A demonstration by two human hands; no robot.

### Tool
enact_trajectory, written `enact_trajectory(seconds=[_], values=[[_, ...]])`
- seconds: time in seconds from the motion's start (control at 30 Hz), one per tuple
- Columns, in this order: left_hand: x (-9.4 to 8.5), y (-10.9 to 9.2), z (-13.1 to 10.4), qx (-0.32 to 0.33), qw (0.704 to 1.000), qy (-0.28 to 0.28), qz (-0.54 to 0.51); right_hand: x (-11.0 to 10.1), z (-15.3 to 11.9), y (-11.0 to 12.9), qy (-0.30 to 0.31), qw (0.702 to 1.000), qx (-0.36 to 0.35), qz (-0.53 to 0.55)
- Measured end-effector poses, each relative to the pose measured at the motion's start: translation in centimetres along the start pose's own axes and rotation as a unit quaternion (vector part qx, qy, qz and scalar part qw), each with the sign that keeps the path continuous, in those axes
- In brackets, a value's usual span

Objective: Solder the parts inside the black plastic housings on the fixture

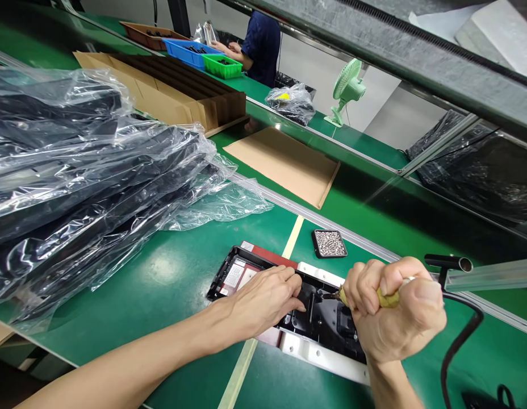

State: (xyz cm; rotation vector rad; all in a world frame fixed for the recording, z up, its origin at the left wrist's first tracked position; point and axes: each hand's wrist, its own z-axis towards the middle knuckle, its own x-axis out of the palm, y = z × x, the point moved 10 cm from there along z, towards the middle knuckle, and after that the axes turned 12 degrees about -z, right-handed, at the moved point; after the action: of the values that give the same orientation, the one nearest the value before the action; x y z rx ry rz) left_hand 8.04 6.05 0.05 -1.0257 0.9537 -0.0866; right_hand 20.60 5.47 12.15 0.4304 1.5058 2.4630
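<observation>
A long black plastic housing (289,325) lies between white blocks (317,353) on the green bench. My right hand (391,309) is wrapped round the yellow handle of a screwdriver (343,295), whose shaft points left at the inside of the housing. Over the middle of the housing rests my left hand (267,301), fingers bent down and pressed together at its inner edge; what they hold, if anything, is hidden. Behind the housing stands a small black tray (315,244) full of tiny metal screws.
Plastic-wrapped black parts (97,176) cover the left side. A cardboard sheet (284,165) and a divided carton (195,113) lie beyond the metal rail. A black tube stand (448,262) rises at the right. Far back are bins (223,68), a fan (348,85) and a person (262,48).
</observation>
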Motion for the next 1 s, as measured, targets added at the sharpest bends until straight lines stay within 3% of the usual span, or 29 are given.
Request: enact_trajectory(seconds=[1.0], values=[[0.13, 0.20, -0.12, 0.000, 1.000, -0.004, -0.001, 0.13, 0.17, -0.15, 0.016, 1.000, 0.008, 0.006]])
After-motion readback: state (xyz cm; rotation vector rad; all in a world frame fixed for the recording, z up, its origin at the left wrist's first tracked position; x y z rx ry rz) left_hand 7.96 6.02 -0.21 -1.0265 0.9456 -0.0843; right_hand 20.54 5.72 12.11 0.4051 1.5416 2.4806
